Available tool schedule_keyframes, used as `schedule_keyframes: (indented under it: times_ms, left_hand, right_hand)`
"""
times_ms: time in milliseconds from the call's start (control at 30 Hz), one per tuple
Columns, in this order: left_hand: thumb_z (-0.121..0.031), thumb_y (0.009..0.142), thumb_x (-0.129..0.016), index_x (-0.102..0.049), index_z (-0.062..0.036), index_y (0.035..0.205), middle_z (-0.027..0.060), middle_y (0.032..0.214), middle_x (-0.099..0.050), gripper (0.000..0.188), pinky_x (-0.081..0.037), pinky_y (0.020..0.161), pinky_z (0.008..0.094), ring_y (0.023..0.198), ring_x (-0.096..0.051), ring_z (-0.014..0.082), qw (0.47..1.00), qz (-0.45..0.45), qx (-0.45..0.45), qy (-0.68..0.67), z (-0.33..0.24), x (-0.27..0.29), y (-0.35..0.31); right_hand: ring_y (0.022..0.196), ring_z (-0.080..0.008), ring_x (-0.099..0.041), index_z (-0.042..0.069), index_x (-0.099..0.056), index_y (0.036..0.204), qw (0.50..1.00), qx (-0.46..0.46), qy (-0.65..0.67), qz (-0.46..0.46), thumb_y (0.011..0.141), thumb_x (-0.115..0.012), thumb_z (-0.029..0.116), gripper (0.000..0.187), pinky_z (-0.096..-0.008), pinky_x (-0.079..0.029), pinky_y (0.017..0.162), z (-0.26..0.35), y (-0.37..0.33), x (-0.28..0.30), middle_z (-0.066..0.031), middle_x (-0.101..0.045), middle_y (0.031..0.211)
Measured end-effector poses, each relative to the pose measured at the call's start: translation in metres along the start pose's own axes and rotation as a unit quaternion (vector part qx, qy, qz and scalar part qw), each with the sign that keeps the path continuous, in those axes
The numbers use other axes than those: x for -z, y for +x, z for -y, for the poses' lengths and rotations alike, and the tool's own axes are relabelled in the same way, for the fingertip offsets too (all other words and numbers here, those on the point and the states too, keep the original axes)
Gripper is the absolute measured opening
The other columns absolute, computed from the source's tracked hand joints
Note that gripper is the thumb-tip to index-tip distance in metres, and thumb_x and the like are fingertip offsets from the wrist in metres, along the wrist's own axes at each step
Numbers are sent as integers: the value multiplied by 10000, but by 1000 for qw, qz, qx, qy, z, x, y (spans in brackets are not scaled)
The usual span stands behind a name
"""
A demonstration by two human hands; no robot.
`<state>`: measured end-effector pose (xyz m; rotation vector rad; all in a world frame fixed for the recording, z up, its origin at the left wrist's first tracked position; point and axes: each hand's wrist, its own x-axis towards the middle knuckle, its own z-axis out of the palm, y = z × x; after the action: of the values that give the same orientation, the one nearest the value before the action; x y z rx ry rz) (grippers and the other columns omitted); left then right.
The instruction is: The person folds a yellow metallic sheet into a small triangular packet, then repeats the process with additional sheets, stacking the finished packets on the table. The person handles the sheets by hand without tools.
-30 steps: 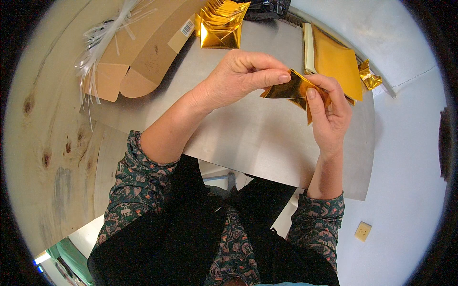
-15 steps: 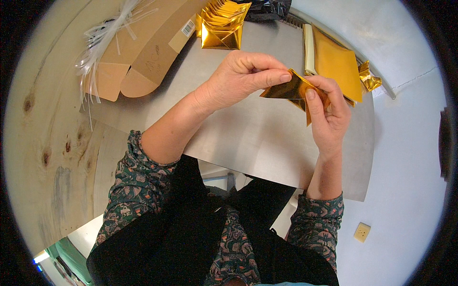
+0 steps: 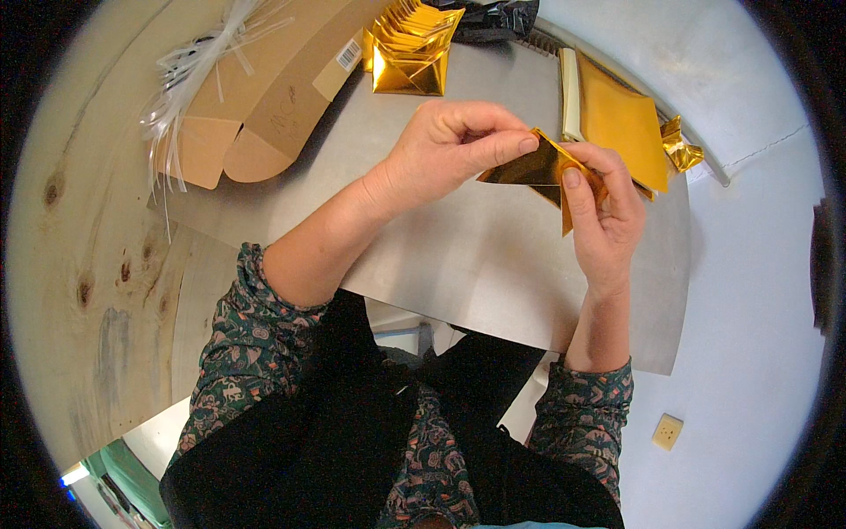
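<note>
A piece of shiny gold foil paper (image 3: pixel 520 169), partly folded, is held up above the grey metal tabletop (image 3: pixel 441 238). My left hand (image 3: pixel 445 145) pinches its upper edge between thumb and index finger. On the other side, my right hand (image 3: pixel 608 198) grips the paper with the thumb in front and the fingers behind it. A pointed corner hangs down beside the right thumb. Part of the paper is hidden by the right hand. Beyond my hands, at the far side, stands a row of folded gold foil pieces (image 3: pixel 408 70).
Far right, a stack of flat gold sheets (image 3: pixel 621 119) lies beside a crumpled gold piece (image 3: pixel 681 145). An opened cardboard box (image 3: pixel 282 110) with clear plastic strips (image 3: pixel 181 106) lies at far left on a wooden surface (image 3: pixel 97 238). Black plastic (image 3: pixel 493 19) sits at the back.
Both hands keep their hold on the gold foil paper. The paper has tilted slightly, and my left hand has shifted down a little.
</note>
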<state>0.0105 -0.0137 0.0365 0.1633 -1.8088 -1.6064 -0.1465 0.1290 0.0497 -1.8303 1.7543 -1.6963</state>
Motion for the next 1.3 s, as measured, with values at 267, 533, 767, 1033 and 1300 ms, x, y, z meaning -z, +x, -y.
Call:
schedule_keyframes:
  times_ms: [267, 533, 767, 1033, 1300]
  left_hand:
    - [-166, 948, -682, -729, -47, 924, -79, 709, -603, 130, -408, 541, 160, 641, -510, -10, 1000, -16, -2, -5, -1, -3, -3]
    - [-164, 961, -664, -716, -49, 922, -71, 714, -604, 133, -426, 550, 153, 652, -522, -15, 1000, -16, -10, 2, -3, -4, -4]
    - [-171, 964, -661, -713, -50, 943, -57, 741, -620, 133, -431, 558, 169, 658, -535, 4, 1000, -15, 8, -15, -3, -5, -4]
    - [-174, 962, -662, -707, -60, 918, -55, 707, -598, 131, -376, 507, 189, 595, -497, 17, 999, -30, 8, -40, -1, -9, -4]
    - [-159, 965, -656, -701, -46, 928, -71, 739, -603, 127, -423, 570, 169, 669, -520, -6, 998, -47, 22, -24, -1, -11, -6]
  right_hand:
    - [780, -112, -575, 40, -676, 1053, 1000, 19, -3, -10, 916, -659, 68, 141, -236, -459, 689, -2, 0, -2, -39, -629, 892]
    - [758, -96, -564, 42, -678, 1055, 1000, 22, -5, -11, 917, -662, 75, 143, -218, -439, 643, -5, 1, -3, -29, -625, 886]
    - [738, -81, -550, 43, -679, 1058, 1000, 6, 15, -14, 918, -662, 76, 145, -210, -427, 622, -6, -1, -3, -24, -626, 892]
    - [712, -72, -532, 45, -680, 1055, 1000, 13, -2, -12, 911, -666, 67, 146, -205, -409, 596, -6, 0, -3, -14, -627, 882]
    - [744, -96, -562, 47, -689, 1048, 1000, -8, -14, -14, 905, -670, 89, 150, -225, -439, 641, -3, 2, -4, -26, -649, 901]
